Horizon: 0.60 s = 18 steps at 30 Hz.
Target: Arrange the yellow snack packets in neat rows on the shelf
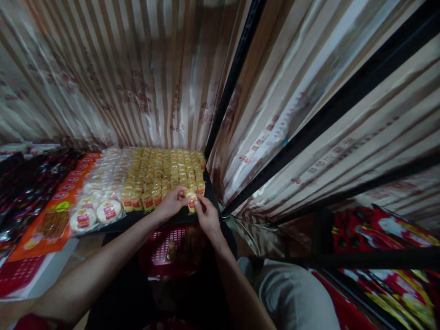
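A yellow-wrapped snack packet (191,204) is pinched by left hand (173,202) and right hand (208,216), fingers nearly closed at opposite sides, seemingly for steadiness.

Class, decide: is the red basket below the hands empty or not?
Not empty: a small yellowish item shows inside the red basket. How full it is cannot be told; much lies in shadow.

Yellow packet (191,197) (red-labelled), small, roughly upright
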Each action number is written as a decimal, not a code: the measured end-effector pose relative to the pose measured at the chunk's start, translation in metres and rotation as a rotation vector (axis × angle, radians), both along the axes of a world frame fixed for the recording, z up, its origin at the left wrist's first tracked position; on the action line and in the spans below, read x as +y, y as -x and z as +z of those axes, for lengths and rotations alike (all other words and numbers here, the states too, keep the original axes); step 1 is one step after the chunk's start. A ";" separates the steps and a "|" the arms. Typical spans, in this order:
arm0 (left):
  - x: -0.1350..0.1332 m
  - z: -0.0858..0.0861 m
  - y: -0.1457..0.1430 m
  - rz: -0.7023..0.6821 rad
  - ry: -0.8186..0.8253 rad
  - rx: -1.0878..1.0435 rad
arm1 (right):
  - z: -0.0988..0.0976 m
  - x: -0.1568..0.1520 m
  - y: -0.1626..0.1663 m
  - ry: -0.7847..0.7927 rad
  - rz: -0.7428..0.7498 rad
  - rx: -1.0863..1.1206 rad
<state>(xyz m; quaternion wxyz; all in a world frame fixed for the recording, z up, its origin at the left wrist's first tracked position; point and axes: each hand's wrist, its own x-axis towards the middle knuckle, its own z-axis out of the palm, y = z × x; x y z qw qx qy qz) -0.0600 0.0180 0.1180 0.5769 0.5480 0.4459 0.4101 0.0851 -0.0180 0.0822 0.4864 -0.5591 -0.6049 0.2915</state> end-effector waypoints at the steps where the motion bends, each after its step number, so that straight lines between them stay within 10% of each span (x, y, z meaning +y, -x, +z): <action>1: 0.008 0.003 -0.005 -0.002 -0.031 0.018 | 0.003 0.006 -0.002 -0.035 -0.054 -0.037; 10: 0.103 0.031 -0.055 0.154 -0.344 0.287 | 0.023 0.058 -0.025 -0.197 -0.254 -0.100; 18: 0.162 0.026 -0.096 0.136 -0.471 0.480 | 0.006 0.100 -0.044 0.057 -0.273 0.077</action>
